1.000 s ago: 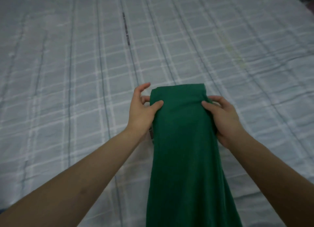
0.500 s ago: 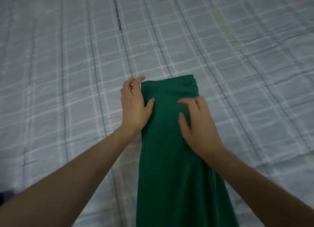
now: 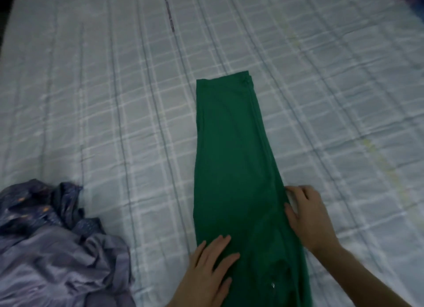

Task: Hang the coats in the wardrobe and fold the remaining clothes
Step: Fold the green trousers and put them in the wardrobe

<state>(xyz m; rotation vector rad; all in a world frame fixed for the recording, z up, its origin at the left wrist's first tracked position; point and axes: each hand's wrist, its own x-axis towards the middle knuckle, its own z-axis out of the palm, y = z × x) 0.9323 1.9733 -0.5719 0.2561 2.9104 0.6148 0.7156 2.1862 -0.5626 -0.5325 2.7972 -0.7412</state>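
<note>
Garment: long green folded cloth (image 3: 231,150) lies on checked grey bedsheet (image 3: 114,88).
Left hand (image 3: 210,264): fingers flat, released, pressing cloth.
Right hand (image 3: 308,217): fingers spread, unclenched, at cloth's edge.
Beside: crumpled purple fabric (image 3: 52,249).

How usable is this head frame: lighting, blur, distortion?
Head view: dim, bluish light, no glare; soft motion blur, worst on the purple clothes at left; wide-angle bending of the bedsheet lines; green garment and both hands readable.
</note>
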